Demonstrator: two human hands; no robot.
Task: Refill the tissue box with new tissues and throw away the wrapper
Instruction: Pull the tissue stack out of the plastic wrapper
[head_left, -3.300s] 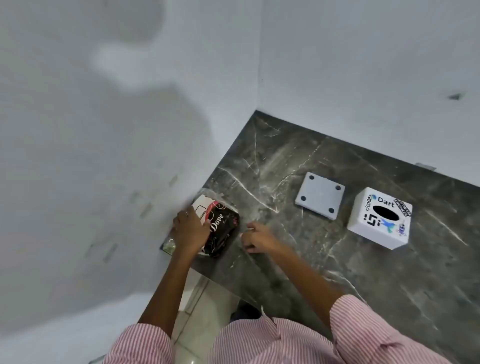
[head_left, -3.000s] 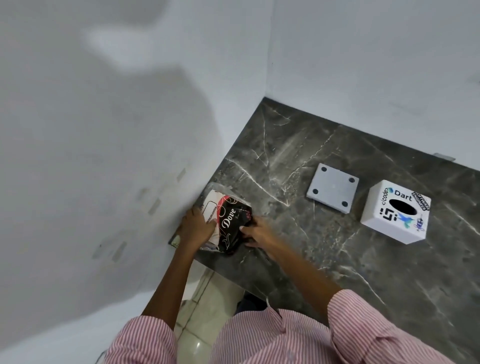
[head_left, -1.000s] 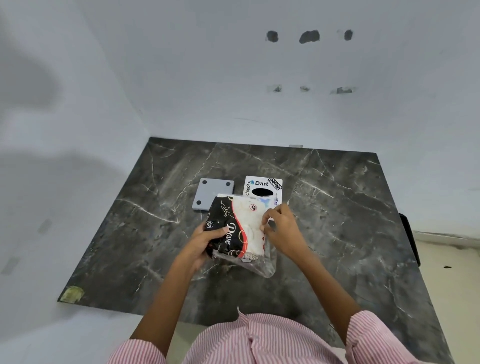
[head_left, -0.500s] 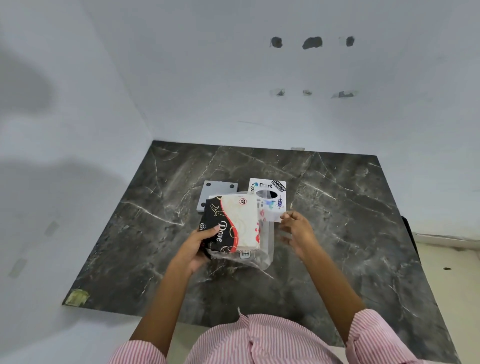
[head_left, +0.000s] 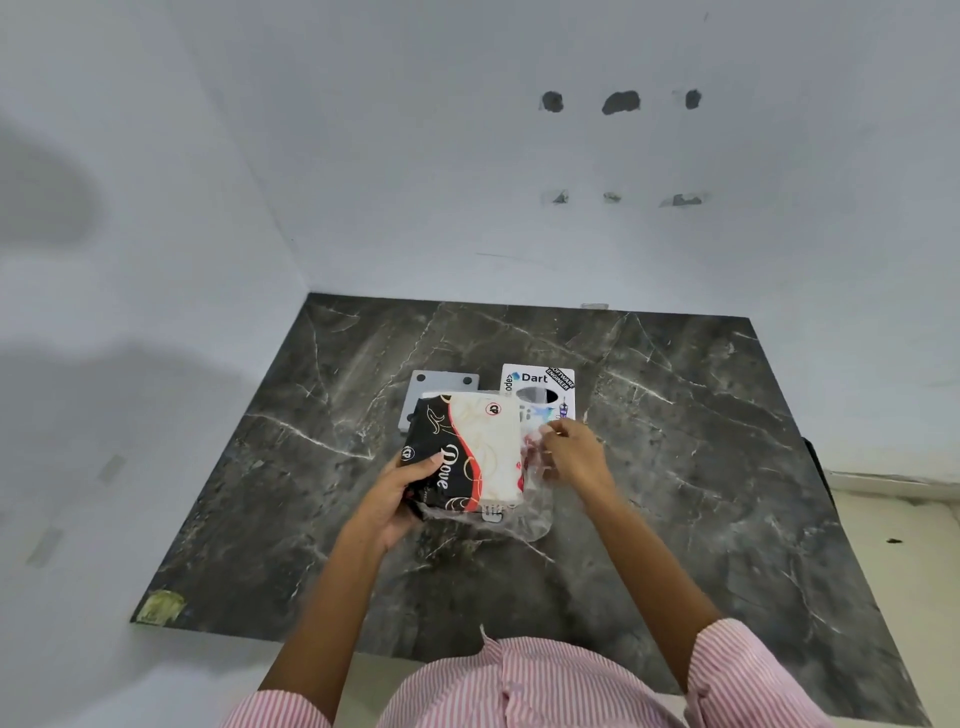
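Hands over dark marble table (head_left: 701, 467): my left hand (head_left: 400, 493) clamps black-and-cream plastic tissue pack (head_left: 467, 457), long axis pointing away; right hand (head_left: 574, 457) pinches clear wrapper flap (head_left: 535, 467). White printed tissue box (head_left: 537, 387) sits just beyond, nearer right hand.

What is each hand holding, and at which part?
Left hand grips the tissue pack at its black left end; right hand pinches its clear wrapper.

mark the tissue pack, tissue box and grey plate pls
tissue pack (head_left: 467, 457): head view, on its printed front face.
tissue box (head_left: 537, 378): head view, on the white top face by the Dart logo.
grey plate (head_left: 444, 379): head view, on its far edge between two corner holes.
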